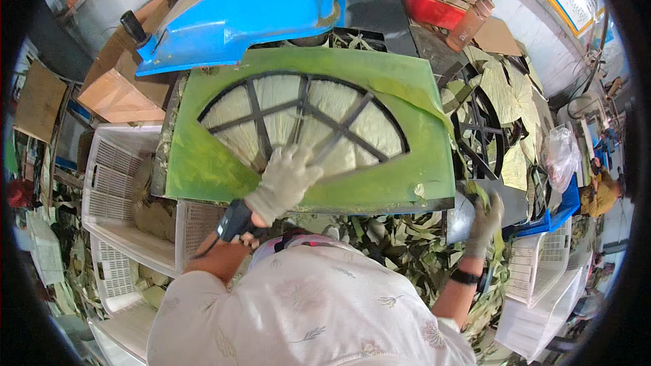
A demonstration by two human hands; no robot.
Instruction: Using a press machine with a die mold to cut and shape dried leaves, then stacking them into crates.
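Observation:
A green cutting board lies before me. On it sits a black fan-shaped cutting die, with pale, ribbed leaf material showing in its compartments. My left hand, in a whitish work glove, rests at the die's narrow lower end, fingers spread and partly blurred. Past the board's right front corner is my gloved right hand, closed around a strip of green leaf scrap that trails below it. Another thin green leaf strip lies along the board's right side.
The blue swing-arm head of a press overhangs the board's back left. More black dies and pale leaves lie at right. White plastic crates stand at left. Leaf scraps heap below the board. A person is far right.

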